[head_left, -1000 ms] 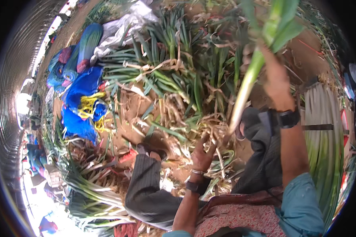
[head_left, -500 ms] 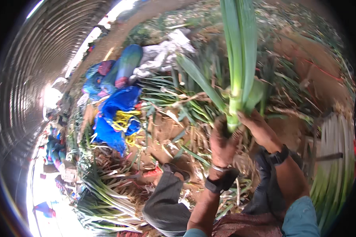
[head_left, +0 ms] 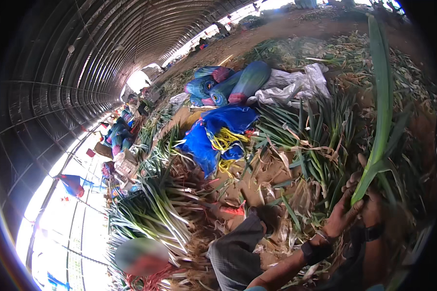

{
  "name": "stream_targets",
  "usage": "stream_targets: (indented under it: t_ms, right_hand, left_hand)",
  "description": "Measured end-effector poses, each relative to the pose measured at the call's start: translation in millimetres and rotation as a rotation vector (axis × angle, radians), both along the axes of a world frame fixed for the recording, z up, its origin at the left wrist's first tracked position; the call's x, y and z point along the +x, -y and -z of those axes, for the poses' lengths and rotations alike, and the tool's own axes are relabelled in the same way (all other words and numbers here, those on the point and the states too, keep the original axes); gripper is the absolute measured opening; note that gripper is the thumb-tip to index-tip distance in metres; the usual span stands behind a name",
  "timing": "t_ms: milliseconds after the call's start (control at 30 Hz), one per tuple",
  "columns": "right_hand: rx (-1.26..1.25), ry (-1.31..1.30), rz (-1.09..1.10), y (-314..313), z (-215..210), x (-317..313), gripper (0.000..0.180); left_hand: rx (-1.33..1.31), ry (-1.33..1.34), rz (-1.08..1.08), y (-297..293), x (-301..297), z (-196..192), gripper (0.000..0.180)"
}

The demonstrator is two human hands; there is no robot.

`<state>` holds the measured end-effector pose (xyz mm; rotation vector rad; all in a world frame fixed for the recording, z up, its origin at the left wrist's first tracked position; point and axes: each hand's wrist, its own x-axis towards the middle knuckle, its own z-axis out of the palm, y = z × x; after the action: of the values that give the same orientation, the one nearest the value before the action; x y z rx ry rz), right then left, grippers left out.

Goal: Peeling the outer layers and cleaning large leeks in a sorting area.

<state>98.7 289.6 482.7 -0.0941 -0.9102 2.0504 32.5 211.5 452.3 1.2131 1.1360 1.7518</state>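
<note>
At the right, a large green onion (head_left: 379,131) stands nearly upright, its long leaves reaching toward the top of the view. My left hand (head_left: 344,216) is closed around its lower stalk. Close beside it, my right hand (head_left: 372,208) is closed at the same stalk, partly hidden by the leaves. The base of the stalk is lost between my fingers. Beyond my left hand lies a spread of unbundled green onions (head_left: 320,160) with dry, peeled leaves among them.
Left of my knee lies a pile of green onions (head_left: 167,218) with white stems, near red strings (head_left: 153,276). Ahead are a blue net bag (head_left: 199,145) with yellow cord (head_left: 226,140), filled blue-green net sacks (head_left: 250,80) and a white sheet (head_left: 296,87). A ribbed tunnel wall (head_left: 58,63) curves overhead.
My view has swung to the left, so hands and onion now appear farther right and lower. The onion leans less toward me, and both hands stay at its stalk.
</note>
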Motion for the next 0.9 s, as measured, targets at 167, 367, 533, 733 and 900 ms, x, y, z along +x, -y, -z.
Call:
stream_targets:
  t_ms: [167,367,533,733,900]
  right_hand:
    - [-0.005,-0.037,0.188,-16,9,10,0.077]
    - [-0.12,0.314,0.359,-11,27,11,0.038]
    - [0.897,0.879,0.673,-38,94,72,0.03]
    - [0.001,0.123,-0.053,-22,28,23,0.029]
    - [0.063,0.215,0.174,-22,18,23,0.038]
  left_hand:
    - [-0.234,-0.461,-0.252,-8,10,-4,0.045]
    - [-0.15,-0.522,-0.411,-14,5,7,0.035]
    - [-0.413,0.066,0.089,-17,18,17,0.037]
    - [-0.626,0.101,0.153,17,-5,135,0.042]
    - [-1.037,-1.034,0.349,119,-32,237,0.039]
